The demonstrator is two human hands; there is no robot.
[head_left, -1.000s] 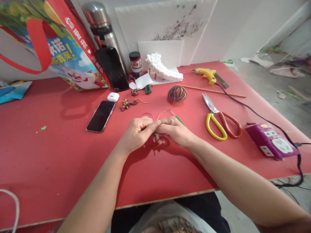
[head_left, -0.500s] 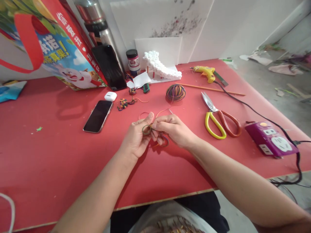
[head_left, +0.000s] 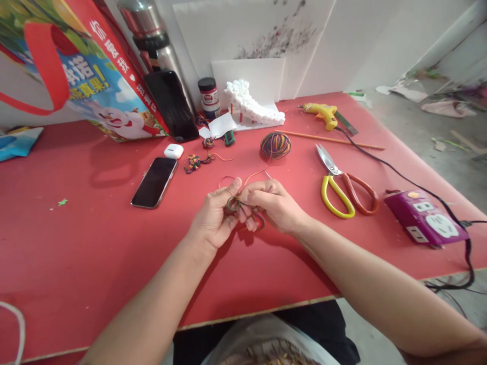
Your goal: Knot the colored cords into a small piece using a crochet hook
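Near the middle of the red table, my left hand pinches a small loop of dark green and orange yarn. My right hand is closed on the same yarn from the right, its fingertips touching the loop. A thin pale hook or needle sticks up from behind the right hand's fingers. From the hands an orange strand runs up to a multicoloured yarn ball. Loose strands curve below the fingers. The fingers partly hide the yarn piece.
Scissors, a purple power socket, a yellow glue gun and a thin stick lie right. Left are a phone, a white earphone case and a knotted yarn piece. A bag and white model stand behind.
The yarn loop between my hands looks a little smaller and has shifted slightly right. Both hands remain closed on the yarn in nearly the same place.
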